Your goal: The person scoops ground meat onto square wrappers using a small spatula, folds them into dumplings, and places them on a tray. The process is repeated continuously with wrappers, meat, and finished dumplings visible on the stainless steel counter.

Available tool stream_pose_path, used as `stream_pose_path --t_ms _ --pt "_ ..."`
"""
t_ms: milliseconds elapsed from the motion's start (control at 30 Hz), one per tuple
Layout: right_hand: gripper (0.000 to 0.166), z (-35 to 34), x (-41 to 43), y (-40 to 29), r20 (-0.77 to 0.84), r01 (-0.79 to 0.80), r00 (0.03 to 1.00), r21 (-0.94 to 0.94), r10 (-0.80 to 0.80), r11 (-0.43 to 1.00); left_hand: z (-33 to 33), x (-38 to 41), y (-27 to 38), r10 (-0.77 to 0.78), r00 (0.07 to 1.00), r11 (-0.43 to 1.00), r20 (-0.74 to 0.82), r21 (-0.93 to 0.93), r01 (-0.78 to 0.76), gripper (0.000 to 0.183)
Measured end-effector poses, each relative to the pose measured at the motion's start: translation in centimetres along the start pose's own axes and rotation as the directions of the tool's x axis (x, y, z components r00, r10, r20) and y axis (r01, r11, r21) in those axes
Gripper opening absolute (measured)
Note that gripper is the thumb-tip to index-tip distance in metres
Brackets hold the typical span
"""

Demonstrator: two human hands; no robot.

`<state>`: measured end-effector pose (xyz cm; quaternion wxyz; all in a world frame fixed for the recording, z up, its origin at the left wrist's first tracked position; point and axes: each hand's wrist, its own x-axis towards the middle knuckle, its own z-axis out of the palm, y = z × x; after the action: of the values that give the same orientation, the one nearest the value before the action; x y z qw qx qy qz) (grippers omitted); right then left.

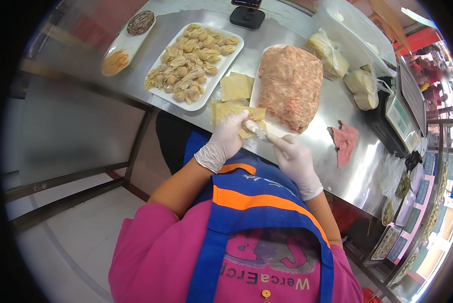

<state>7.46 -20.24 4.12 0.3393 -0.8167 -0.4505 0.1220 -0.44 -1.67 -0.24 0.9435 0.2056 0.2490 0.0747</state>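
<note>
My gloved left hand (228, 138) holds a square yellow dough wrapper (257, 113) near the table's front edge. In my gloved right hand (292, 157) is a small spreading tool (257, 130), its end whitish and pressed to the wrapper; its exact kind is unclear. A little filling shows beside it, partly hidden by my left thumb. Stacked wrappers (237, 86) lie just beyond my hands. To their right, a large mound of raw minced meat (291, 83) rests on a white tray (255, 91). Filled, pinched wontons (192, 62) crowd another white tray (207, 101) at the left.
A narrow white dish (126, 45) at far left bears dark and orange food. At right are bagged yellow wrappers (328, 55), another bag (363, 87), a clear plastic bin (353, 34), a pink cloth (344, 142) and a scale (399, 113). A phone stand (247, 17) stands at the back.
</note>
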Motion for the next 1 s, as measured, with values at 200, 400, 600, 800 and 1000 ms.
stream_pose_path --t_ms 200,400,600,800,1000 --pt "0.031 -1.7 -0.4 1.7 0.108 -0.203 0.97 -0.149 0.22 0.968 -3.7 -0.2 0.7 0.088 0.983 0.941 -0.162 0.337 -0.029 0.031" --pt "0.032 -0.4 0.0 4.0 0.084 -0.282 0.931 -0.451 0.355 0.847 -4.0 0.3 -0.2 0.076 0.991 0.989 -0.112 0.138 -0.06 0.029" --pt "0.033 -1.0 -0.7 3.9 0.302 -0.417 0.899 0.373 0.317 0.829 -4.8 0.8 -1.7 0.071 0.988 0.928 -0.136 0.372 -0.015 0.029" --pt "0.035 -0.9 -0.2 -0.2 0.498 -0.652 0.754 0.644 0.428 0.399 -0.1 -0.9 -0.9 0.336 0.891 0.547 0.305 0.707 -0.448 0.042" --pt "0.035 -0.5 -0.1 -0.2 0.481 -0.628 0.777 0.625 0.406 0.463 0.5 -0.3 -1.3 0.346 0.673 -0.115 0.653 0.742 -0.66 0.03"
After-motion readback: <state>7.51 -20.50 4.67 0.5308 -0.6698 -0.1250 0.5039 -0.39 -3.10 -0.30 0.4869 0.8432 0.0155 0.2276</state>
